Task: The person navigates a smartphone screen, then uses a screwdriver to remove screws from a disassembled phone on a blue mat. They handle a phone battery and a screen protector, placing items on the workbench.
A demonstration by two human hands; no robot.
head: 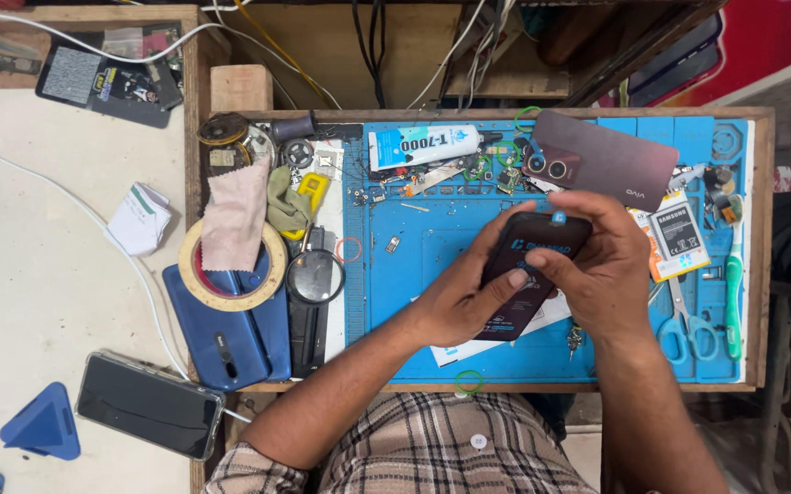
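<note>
Hands meet over the blue mat (432,238) in the head view, both on one black phone (531,274). The left hand (455,306) grips the phone from below, thumb pressed on its dark face, fingers curled under it. The right hand (597,265) clasps the phone's upper end, fingers wrapped over the top edge, thumb on the face. The phone is held tilted just above the mat's middle, over a white sheet (469,352).

Behind the hands a dark back cover (606,160) lies by a glue tube (423,144). Right of them lie a battery (679,233), scissors (684,320) and a green toothbrush (734,302). Left of the mat sit a tape roll (190,274), a pink cloth (235,215), a magnifier (315,276) and a blue phone (222,334).
</note>
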